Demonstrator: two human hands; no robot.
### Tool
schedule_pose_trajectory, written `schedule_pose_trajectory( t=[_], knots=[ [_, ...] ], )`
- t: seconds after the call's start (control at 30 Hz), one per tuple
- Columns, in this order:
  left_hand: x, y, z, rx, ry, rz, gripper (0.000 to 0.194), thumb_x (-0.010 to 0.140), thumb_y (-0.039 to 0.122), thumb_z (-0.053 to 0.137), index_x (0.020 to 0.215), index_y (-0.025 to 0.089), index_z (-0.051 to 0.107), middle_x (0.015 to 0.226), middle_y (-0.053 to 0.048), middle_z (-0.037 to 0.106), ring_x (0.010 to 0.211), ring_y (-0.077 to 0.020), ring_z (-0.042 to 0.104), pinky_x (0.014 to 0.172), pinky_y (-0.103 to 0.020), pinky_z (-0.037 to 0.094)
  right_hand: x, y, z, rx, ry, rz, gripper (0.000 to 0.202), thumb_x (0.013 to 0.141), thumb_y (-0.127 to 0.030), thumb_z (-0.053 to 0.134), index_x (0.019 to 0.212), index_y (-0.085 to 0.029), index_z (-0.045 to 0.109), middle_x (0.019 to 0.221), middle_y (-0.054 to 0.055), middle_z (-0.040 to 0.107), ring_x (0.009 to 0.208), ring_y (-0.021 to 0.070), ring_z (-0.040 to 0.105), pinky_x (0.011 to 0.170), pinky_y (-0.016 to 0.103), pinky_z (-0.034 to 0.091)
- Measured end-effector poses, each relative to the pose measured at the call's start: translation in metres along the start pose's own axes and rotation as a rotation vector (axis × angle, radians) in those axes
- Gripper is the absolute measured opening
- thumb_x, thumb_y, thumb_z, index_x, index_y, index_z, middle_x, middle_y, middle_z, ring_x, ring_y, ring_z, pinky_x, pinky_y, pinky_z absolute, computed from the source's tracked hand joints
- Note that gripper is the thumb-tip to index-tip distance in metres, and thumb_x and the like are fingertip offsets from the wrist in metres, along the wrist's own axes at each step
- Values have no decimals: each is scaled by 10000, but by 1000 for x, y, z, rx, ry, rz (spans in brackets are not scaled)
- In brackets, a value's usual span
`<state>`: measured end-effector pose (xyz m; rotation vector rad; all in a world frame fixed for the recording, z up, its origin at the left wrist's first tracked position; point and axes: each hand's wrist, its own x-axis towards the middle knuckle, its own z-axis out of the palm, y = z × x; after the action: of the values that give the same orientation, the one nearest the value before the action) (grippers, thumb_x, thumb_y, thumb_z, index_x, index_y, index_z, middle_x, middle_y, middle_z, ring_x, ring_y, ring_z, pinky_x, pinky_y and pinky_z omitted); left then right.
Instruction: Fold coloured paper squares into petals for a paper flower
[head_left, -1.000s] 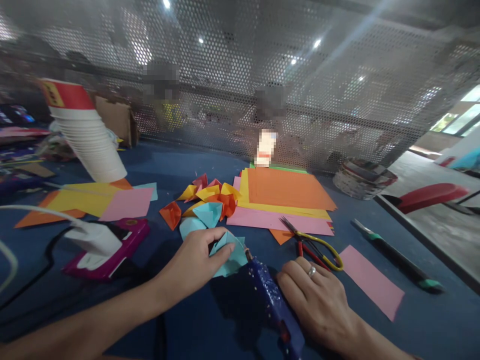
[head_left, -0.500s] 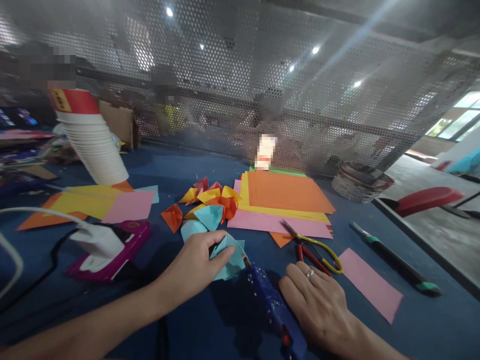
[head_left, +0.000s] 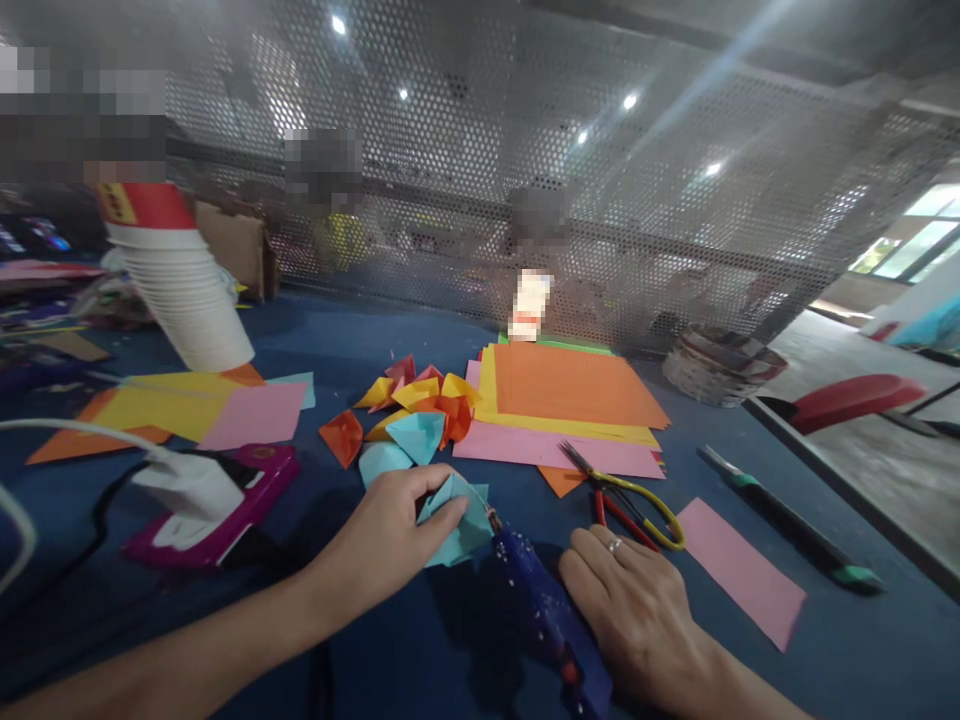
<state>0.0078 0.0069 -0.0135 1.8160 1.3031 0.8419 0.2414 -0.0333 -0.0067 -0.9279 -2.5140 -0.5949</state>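
My left hand (head_left: 390,535) pinches a folded light-blue paper piece (head_left: 459,520) against the blue table (head_left: 862,650). A dark blue glitter glue gun (head_left: 544,620) lies just right of it, its nozzle tip touching the paper. My right hand (head_left: 637,610), with a ring on one finger, rests on the glue gun's right side with its fingers wrapped around the body. Behind the paper lies a heap of folded pieces (head_left: 416,405) in orange, yellow, red and light blue.
A stack of coloured sheets (head_left: 577,400), scissors (head_left: 626,490), a pink strip (head_left: 739,570) and a utility knife (head_left: 780,525) lie to the right. A power strip (head_left: 217,495), loose sheets (head_left: 195,405) and stacked paper cups (head_left: 176,275) are on the left. A perforated metal screen (head_left: 525,170) stands behind.
Almost nothing has moved. My view has tilted slightly, and my hands keep the same hold on the paper and the glue gun.
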Motion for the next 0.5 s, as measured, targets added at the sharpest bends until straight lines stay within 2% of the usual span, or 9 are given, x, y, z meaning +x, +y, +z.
schedule_pose_trajectory(
  t=[0.17, 0.3, 0.4, 0.5],
  knots=[
    [1, -5, 1, 30, -33, 23, 220, 856, 302, 477, 682, 175, 520, 632, 36, 484, 618, -129, 464, 596, -224, 368, 0, 3, 1, 9, -35, -3, 393, 967, -132, 249, 705, -179, 539, 638, 37, 570, 545, 160, 480, 504, 294, 301],
    [1, -4, 1, 41, -22, 37, 228, 857, 297, 479, 668, 174, 512, 619, 40, 460, 602, -123, 443, 581, -218, 361, 2, 8, 0, 51, -16, 10, 380, 989, -270, 257, 854, -144, 589, 794, 84, 656, 621, 169, 553, 529, 286, 358],
    [1, -2, 1, 42, -16, 45, 222, 855, 288, 483, 672, 171, 531, 615, 38, 474, 598, -123, 455, 575, -211, 364, 2, 10, 0, 83, 14, 13, 391, 988, -332, 278, 869, -135, 594, 804, 91, 665, 626, 173, 558, 541, 282, 369],
    [1, -1, 1, 44, -15, 50, 212, 848, 282, 489, 676, 170, 540, 620, 34, 490, 604, -128, 474, 577, -210, 365, 2, 10, 1, 104, -2, 18, 359, 974, -268, 292, 803, -155, 588, 734, 67, 641, 571, 161, 518, 518, 280, 335]
  ],
)
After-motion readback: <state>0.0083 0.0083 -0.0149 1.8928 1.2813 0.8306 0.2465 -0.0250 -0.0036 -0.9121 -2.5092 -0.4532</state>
